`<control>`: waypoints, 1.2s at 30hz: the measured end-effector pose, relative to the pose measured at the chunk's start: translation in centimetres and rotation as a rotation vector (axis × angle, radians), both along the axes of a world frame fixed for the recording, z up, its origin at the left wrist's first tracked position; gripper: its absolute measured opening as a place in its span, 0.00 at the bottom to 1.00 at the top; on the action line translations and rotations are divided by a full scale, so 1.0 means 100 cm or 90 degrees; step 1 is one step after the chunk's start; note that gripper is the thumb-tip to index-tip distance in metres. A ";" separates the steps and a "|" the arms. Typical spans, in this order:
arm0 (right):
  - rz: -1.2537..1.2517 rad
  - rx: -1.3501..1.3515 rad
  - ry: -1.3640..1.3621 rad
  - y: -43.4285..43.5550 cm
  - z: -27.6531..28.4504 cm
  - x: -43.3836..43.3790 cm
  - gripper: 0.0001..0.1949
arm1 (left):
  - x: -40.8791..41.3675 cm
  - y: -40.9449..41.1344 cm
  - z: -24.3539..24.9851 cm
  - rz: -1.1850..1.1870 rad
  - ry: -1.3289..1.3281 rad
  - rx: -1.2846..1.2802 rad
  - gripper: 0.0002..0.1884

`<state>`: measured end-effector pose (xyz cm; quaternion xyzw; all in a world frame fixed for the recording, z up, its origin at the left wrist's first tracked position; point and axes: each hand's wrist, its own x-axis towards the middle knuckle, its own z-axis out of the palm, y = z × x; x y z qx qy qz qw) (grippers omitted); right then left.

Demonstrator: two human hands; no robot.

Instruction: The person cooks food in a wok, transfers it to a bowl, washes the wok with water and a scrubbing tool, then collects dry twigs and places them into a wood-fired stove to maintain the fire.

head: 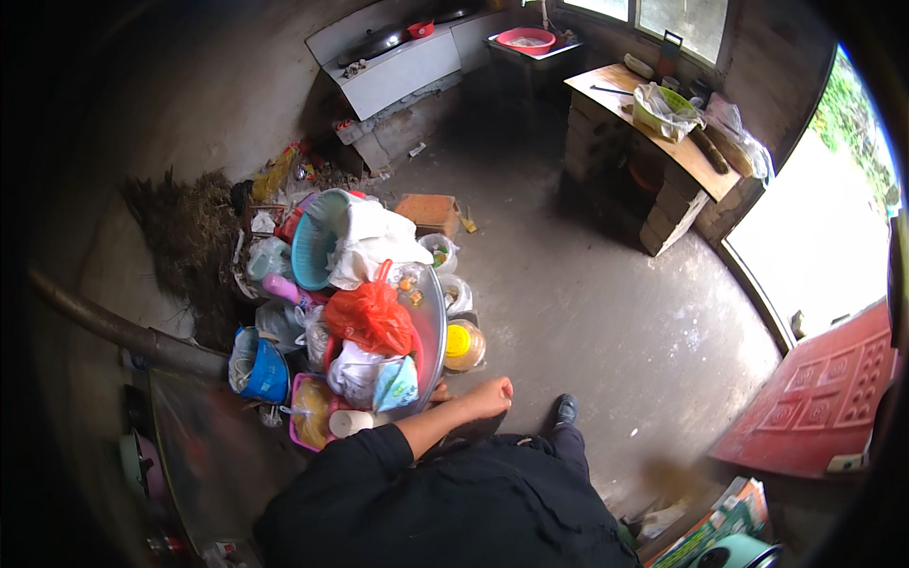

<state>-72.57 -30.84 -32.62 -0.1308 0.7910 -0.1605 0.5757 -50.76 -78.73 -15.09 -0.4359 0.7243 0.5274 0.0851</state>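
My left hand point(491, 397) is beside the right edge of a round metal tabletop point(434, 312), its fingers curled and nothing visible in them. Near it stands a jar with a yellow lid point(464, 342). On the tabletop lie a red plastic bag point(371, 318), a white cloth point(380, 241), a teal plastic basket point(312, 245), a light-blue packet point(396, 385) and a white cup point(349, 423). A blurred brownish shape point(675, 479) at lower right may be my right hand; its fingers cannot be made out.
A wooden-topped counter point(603, 79) holds a green basket point(664, 113). Beyond are a sink with a red basin point(525, 41) and a tiled stove point(405, 74). A brown box point(428, 211) sits on the floor. At right are a bright doorway and a red door point(817, 397). Cartons stand at lower right.
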 end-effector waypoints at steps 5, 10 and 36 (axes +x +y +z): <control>0.046 0.050 -0.022 -0.038 -0.029 -0.129 0.16 | -0.075 -0.040 -0.013 0.086 0.091 0.069 0.13; 1.081 -0.183 -0.090 0.015 -0.128 -0.214 0.15 | -0.070 -0.087 -0.051 0.190 -0.023 -0.005 0.14; 0.501 0.033 0.008 -0.986 -0.025 -0.436 0.08 | -0.128 -0.673 -0.097 0.500 0.014 -0.105 0.10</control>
